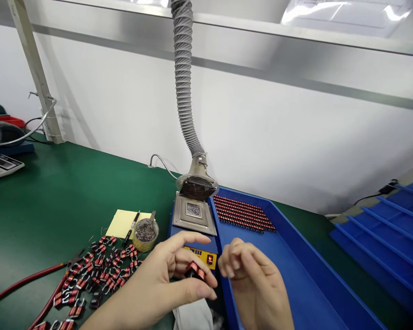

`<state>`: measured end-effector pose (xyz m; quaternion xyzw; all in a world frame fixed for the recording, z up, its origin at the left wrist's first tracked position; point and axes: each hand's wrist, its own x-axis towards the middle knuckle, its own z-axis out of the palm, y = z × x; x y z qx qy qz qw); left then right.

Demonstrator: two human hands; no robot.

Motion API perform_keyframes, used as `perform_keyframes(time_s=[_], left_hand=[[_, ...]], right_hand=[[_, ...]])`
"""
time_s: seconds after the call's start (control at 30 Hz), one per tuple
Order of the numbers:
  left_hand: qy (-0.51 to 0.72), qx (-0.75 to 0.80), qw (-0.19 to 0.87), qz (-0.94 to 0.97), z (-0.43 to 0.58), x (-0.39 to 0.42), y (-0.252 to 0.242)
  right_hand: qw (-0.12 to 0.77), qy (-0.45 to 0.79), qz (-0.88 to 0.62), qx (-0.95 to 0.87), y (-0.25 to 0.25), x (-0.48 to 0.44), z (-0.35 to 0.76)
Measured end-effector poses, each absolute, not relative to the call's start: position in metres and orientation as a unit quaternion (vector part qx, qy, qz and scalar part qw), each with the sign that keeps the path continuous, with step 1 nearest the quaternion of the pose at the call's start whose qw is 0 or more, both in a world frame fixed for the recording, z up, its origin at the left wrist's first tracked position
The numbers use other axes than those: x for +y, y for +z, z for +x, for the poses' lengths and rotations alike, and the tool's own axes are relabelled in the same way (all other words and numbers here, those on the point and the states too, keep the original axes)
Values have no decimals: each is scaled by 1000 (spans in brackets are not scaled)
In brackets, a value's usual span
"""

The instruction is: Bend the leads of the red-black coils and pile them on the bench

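My left hand (179, 275) is closed around a small red-and-black wire-wound coil (195, 270), gripped among the curled fingers with the forefinger stretched over it. Just right of it, over the edge of a blue tray, my right hand (256, 279) is raised with its fingers curled in; whatever they hold, if anything, is hidden. Behind both hands stands a solder pot (192, 224) with a square grey bath and a yellow front panel. Left of my left wrist lies a loose heap of similar coils (99, 270). Inside the blue tray (289, 284), more coils (242, 213) stand in neat rows.
Over the solder pot hangs a fume hose (183, 73) with a round hood. Red-handled pliers (30, 282) lie beside the heap. A tub of grey dross (145, 236) stands near a yellow notepad (119, 222) and pen (132, 227). Blue stacked trays (382, 233) are at right.
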<state>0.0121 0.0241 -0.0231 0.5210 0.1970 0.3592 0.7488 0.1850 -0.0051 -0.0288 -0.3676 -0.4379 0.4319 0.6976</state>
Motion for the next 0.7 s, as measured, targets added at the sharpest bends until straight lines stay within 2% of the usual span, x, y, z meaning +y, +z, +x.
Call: perform_keyframes(time_s=[0.1,0.17,0.5,0.6,0.7], left_hand=[[379,224,721,534,11,22,-23],[377,239,709,546,12,22,-23],[372,276,672,578,12,22,-18],[364,246,689,576,12,22,-20],[371,204,724,545,14,22,-22]], right_hand=[[606,407,-409,-548,-32,-9,181],[587,417,-404,-564,-34,-10,175],[624,399,-404,-537,-37,-8,165],[643,408,-401,-510,-38,-9,165],[649,359,-420,-523,-38,-10,166]])
